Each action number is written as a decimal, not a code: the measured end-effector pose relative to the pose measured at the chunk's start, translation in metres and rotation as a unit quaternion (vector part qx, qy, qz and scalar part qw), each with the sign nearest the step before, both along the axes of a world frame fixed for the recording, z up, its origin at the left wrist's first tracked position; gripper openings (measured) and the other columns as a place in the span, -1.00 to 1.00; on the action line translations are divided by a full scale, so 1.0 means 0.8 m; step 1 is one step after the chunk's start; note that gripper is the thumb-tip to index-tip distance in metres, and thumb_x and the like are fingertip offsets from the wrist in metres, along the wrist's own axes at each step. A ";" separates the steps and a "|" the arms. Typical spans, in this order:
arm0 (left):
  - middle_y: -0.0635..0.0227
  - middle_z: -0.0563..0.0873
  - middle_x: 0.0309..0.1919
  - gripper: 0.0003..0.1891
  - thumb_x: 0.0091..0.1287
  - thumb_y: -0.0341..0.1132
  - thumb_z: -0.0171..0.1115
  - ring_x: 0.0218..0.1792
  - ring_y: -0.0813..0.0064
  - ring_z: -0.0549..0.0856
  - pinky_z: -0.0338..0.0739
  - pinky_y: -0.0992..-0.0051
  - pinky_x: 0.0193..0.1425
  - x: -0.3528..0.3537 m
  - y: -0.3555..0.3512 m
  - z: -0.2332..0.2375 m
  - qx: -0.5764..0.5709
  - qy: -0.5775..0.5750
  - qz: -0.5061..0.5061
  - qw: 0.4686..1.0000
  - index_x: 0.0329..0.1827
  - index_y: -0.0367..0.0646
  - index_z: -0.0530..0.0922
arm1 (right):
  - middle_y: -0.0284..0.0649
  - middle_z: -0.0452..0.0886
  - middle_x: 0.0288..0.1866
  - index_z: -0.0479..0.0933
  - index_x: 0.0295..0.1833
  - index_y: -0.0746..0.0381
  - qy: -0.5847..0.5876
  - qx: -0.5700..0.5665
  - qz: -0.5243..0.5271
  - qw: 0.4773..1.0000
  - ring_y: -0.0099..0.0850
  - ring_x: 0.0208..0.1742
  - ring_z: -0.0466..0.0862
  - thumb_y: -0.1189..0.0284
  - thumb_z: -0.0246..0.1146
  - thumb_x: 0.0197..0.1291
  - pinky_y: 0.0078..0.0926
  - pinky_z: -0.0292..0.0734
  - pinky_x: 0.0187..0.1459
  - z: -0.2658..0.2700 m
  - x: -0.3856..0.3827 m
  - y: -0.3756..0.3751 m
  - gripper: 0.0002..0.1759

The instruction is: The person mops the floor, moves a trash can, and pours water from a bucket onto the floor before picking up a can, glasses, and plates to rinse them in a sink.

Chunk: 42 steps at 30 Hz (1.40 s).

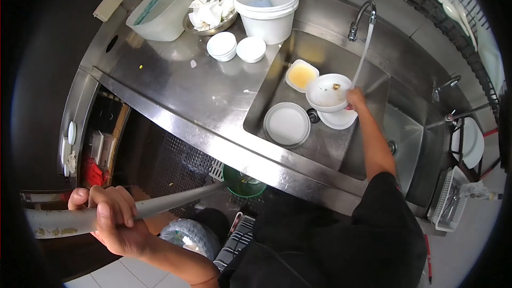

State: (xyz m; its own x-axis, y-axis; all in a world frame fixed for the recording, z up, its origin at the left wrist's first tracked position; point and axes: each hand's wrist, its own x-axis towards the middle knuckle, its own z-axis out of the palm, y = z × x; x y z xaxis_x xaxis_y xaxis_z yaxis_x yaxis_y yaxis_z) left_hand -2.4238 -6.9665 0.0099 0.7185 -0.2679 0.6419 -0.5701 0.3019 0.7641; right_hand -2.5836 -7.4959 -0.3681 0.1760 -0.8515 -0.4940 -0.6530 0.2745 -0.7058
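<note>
My right hand [356, 98] grips the rim of a white bowl [322, 96] with food scraps in it, tilted over the sink [341, 144]. Water runs from the faucet [364, 18] down beside the bowl and my hand. Below the bowl, partly hidden, is a white plate [339, 120]. A square dish [302, 76] with yellow liquid lies to the left, and stacked round plates [287, 125] rest nearer the front edge. Off at the lower left, my left hand [114, 218] is wrapped round a thick grey pipe [176, 200].
On the steel counter [160, 74] stand a white bucket [266, 13], a translucent tub [162, 13], a metal bowl of crumpled tissues [212, 13] and small white bowls [222, 46]. A second basin [402, 133] and a utensil basket [449, 200] are at the right. A green bin [244, 184] stands below.
</note>
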 end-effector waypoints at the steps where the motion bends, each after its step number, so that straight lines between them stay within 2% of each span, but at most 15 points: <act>1: 0.49 0.30 -0.59 -0.67 0.34 -0.43 0.09 -0.72 0.73 0.21 0.13 0.66 -0.62 0.000 0.001 0.000 0.002 0.001 0.001 1.000 0.15 -0.29 0.40 | -0.02 0.67 -0.12 0.59 -0.01 0.33 0.057 -0.022 0.049 0.997 -0.16 -0.27 0.73 0.41 0.11 0.14 -0.18 0.63 -0.52 0.006 -0.002 -0.002 -0.66; 4: 0.50 0.30 -0.59 -0.67 0.34 -0.43 0.09 -0.72 0.73 0.20 0.13 0.66 -0.61 -0.002 0.005 0.000 0.002 0.004 0.003 1.000 0.15 -0.29 0.40 | 0.05 0.67 -0.04 0.62 -0.09 0.33 0.222 -0.155 0.212 0.939 -0.10 -0.09 0.73 0.39 0.13 0.14 -0.12 0.66 -0.26 0.060 0.000 0.010 -0.69; 6: 0.49 0.30 -0.61 -0.67 0.33 -0.42 0.11 -0.73 0.73 0.20 0.14 0.66 -0.64 -0.004 0.010 0.000 -0.004 0.005 0.018 1.000 0.14 -0.28 0.39 | 0.04 0.67 -0.02 0.63 -0.10 0.32 0.312 -0.328 0.334 0.827 -0.11 -0.02 0.70 0.39 0.13 0.14 -0.18 0.65 -0.07 0.062 0.000 0.015 -0.70; 12: 0.47 0.30 -0.64 -0.65 0.30 -0.41 0.14 -0.77 0.72 0.21 0.17 0.64 -0.69 -0.003 0.016 0.000 -0.005 0.002 0.035 0.999 0.13 -0.25 0.37 | -0.01 0.66 0.03 0.65 -0.08 0.28 0.338 -0.275 0.387 0.812 -0.14 0.06 0.67 0.45 0.10 0.15 -0.22 0.56 0.09 0.084 0.046 0.073 -0.71; 13: 0.47 0.31 -0.64 -0.65 0.29 -0.41 0.15 -0.77 0.72 0.21 0.17 0.63 -0.69 -0.003 0.016 0.001 -0.003 0.001 0.038 0.999 0.13 -0.25 0.37 | 0.01 0.68 -0.04 0.64 -0.10 0.32 0.321 -0.317 0.452 0.769 -0.10 -0.08 0.72 0.46 0.09 0.13 -0.21 0.66 -0.09 0.053 0.044 0.064 -0.70; 16: 0.47 0.30 -0.65 -0.65 0.29 -0.42 0.16 -0.77 0.72 0.21 0.18 0.63 -0.69 -0.005 0.015 0.002 -0.003 0.003 0.036 0.999 0.12 -0.25 0.37 | 0.00 0.70 -0.09 0.62 -0.07 0.38 0.267 -0.062 0.330 0.903 -0.09 -0.29 0.76 0.48 0.09 0.10 -0.23 0.71 -0.37 0.027 0.057 0.088 -0.67; 18: 0.47 0.30 -0.65 -0.65 0.29 -0.42 0.17 -0.78 0.72 0.21 0.18 0.62 -0.69 -0.008 0.013 0.002 -0.004 0.002 0.037 0.999 0.12 -0.24 0.38 | -0.01 0.70 -0.12 0.57 0.05 0.39 0.232 0.017 0.303 0.924 -0.12 -0.47 0.74 0.49 0.08 0.09 -0.29 0.68 -0.56 -0.027 0.061 0.099 -0.59; 23: 0.48 0.29 -0.67 -0.67 0.29 -0.42 0.17 -0.78 0.71 0.22 0.19 0.62 -0.69 -0.014 0.013 0.004 0.009 -0.001 0.039 0.999 0.10 -0.23 0.37 | -0.03 0.67 -0.04 0.53 0.17 0.24 0.071 0.079 0.194 0.975 -0.14 -0.28 0.75 0.43 0.20 0.10 -0.20 0.72 -0.45 -0.119 0.050 0.151 -0.54; 27: 0.48 0.30 -0.67 -0.66 0.29 -0.43 0.17 -0.79 0.71 0.21 0.19 0.62 -0.69 -0.015 0.012 0.004 0.002 0.007 0.043 0.999 0.10 -0.23 0.36 | -0.07 0.63 -0.07 0.48 0.17 0.25 -0.062 0.186 0.079 0.977 -0.19 -0.26 0.68 0.45 0.29 0.15 -0.20 0.72 -0.33 -0.136 0.046 0.139 -0.56; 30: 0.48 0.30 -0.67 -0.66 0.29 -0.43 0.16 -0.79 0.71 0.22 0.20 0.62 -0.69 -0.015 0.013 0.005 0.005 0.005 0.055 0.998 0.09 -0.23 0.34 | -0.10 0.60 -0.14 0.49 0.04 0.34 -0.144 0.171 -0.048 0.973 -0.23 -0.19 0.65 0.55 0.27 0.15 -0.21 0.73 -0.25 -0.184 0.021 0.060 -0.68; 32: 0.48 0.31 -0.66 -0.67 0.29 -0.44 0.16 -0.78 0.71 0.22 0.19 0.63 -0.69 -0.015 0.014 0.005 0.001 0.006 0.052 0.999 0.09 -0.23 0.34 | -0.10 0.58 -0.17 0.50 -0.08 0.37 -0.324 0.216 -0.211 0.897 -0.24 -0.20 0.65 0.63 0.22 0.14 -0.24 0.74 -0.25 -0.199 -0.002 0.020 -0.80; 33: 0.47 0.31 -0.66 -0.67 0.29 -0.44 0.15 -0.78 0.71 0.22 0.19 0.63 -0.69 -0.014 0.013 0.004 -0.002 0.007 0.049 0.999 0.08 -0.23 0.33 | -0.09 0.59 -0.26 0.51 -0.17 0.36 -0.309 0.190 -0.179 0.915 -0.25 -0.31 0.65 0.68 0.21 0.10 -0.27 0.72 -0.30 -0.155 -0.011 0.023 -0.84; 36: 0.47 0.31 -0.66 -0.67 0.29 -0.43 0.16 -0.79 0.71 0.22 0.18 0.64 -0.70 -0.014 0.012 0.004 -0.005 0.007 0.055 0.998 0.08 -0.23 0.33 | -0.07 0.64 -0.35 0.56 -0.16 0.37 -0.268 0.226 -0.188 0.917 -0.27 -0.43 0.67 0.61 0.24 0.07 -0.28 0.68 -0.32 -0.188 -0.025 -0.015 -0.82; 39: 0.47 0.31 -0.65 -0.66 0.28 -0.43 0.16 -0.79 0.72 0.21 0.18 0.64 -0.70 -0.013 0.013 0.005 -0.003 0.013 0.067 0.998 0.08 -0.24 0.33 | -0.03 0.66 -0.41 0.60 -0.31 0.42 -0.284 0.197 0.051 0.937 -0.22 -0.45 0.69 0.61 0.27 0.02 -0.30 0.67 -0.37 -0.156 -0.044 -0.044 -0.90; 42: 0.48 0.31 -0.64 -0.67 0.28 -0.43 0.16 -0.79 0.72 0.21 0.17 0.64 -0.70 -0.011 0.017 0.006 -0.006 0.015 0.059 0.998 0.08 -0.24 0.34 | -0.12 0.63 -0.46 0.59 -0.30 0.36 -0.164 -0.001 0.075 0.984 -0.27 -0.49 0.63 0.47 0.18 0.19 -0.29 0.57 -0.45 -0.092 -0.018 -0.112 -0.83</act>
